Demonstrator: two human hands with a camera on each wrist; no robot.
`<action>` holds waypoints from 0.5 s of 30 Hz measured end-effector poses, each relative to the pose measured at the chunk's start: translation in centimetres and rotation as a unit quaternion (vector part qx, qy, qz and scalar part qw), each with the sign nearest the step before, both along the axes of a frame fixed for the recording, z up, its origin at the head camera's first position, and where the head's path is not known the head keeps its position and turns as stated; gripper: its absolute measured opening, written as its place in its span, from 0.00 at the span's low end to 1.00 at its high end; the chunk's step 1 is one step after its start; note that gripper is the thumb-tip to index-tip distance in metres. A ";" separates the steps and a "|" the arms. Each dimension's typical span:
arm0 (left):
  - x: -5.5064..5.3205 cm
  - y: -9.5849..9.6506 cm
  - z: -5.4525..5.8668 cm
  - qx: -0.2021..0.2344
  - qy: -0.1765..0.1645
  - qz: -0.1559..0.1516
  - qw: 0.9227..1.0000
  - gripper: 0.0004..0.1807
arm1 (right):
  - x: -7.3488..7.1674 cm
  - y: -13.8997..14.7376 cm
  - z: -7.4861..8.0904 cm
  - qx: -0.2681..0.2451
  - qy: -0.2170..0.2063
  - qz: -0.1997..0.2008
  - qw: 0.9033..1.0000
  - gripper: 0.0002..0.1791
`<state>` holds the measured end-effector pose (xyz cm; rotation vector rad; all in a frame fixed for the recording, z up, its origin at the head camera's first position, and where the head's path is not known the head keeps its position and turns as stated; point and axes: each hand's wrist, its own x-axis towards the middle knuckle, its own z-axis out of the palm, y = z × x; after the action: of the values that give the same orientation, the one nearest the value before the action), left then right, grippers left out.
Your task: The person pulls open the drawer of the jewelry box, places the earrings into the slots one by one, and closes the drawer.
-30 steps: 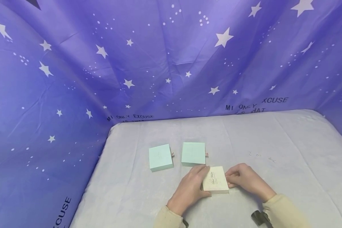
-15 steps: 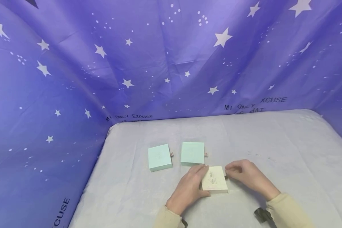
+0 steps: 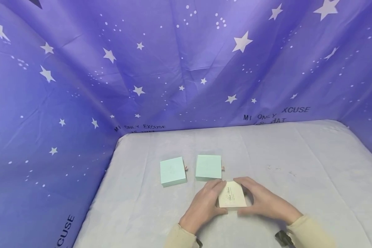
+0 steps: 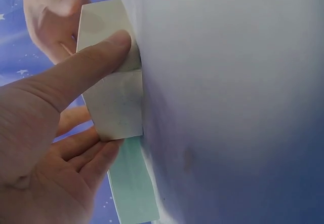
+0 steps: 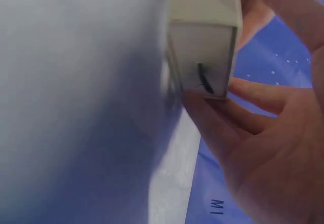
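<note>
A cream square box [image 3: 231,195] with dark script lettering on its top lies low over the table in the head view. My left hand [image 3: 203,203] grips it from the left, thumb [image 4: 114,49] on the near side and fingers at the far side. From the right, my right hand [image 3: 263,199] spans the same box, thumb by the near corner and fingers at the far corner. A dark pull tab [image 5: 204,78] sticks out of the box's right end in the right wrist view, between the right thumb and fingers.
Two mint-green boxes with small pinkish tabs, one left [image 3: 173,171] and one right [image 3: 208,167], lie beyond my left hand. Several tiny clear pieces [image 3: 278,169] lie at the right on the pale cloth-covered table [image 3: 313,199]. A purple star-print curtain [image 3: 173,62] encloses the far and left sides.
My right hand has let go of the tab at the box's right end and spread round the box's near and far corners. My left hand keeps its grip.
</note>
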<state>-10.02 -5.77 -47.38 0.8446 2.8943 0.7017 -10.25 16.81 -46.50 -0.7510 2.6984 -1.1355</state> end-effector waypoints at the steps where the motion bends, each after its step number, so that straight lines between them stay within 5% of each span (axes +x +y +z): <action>1: 0.0 0.0 0.0 0.001 0.002 -0.001 1.000 0.50 | 0.1 -0.1 -0.1 0.004 0.002 -0.002 1.000 0.48; 15: 0.0 0.1 0.1 -0.014 0.028 -0.015 0.999 0.49 | -0.1 -0.3 -0.3 0.023 0.023 -0.015 0.999 0.45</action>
<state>-10.06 -5.72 -47.27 0.9158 2.9265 0.6433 -10.38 16.54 -46.83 -0.7426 2.7729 -1.0714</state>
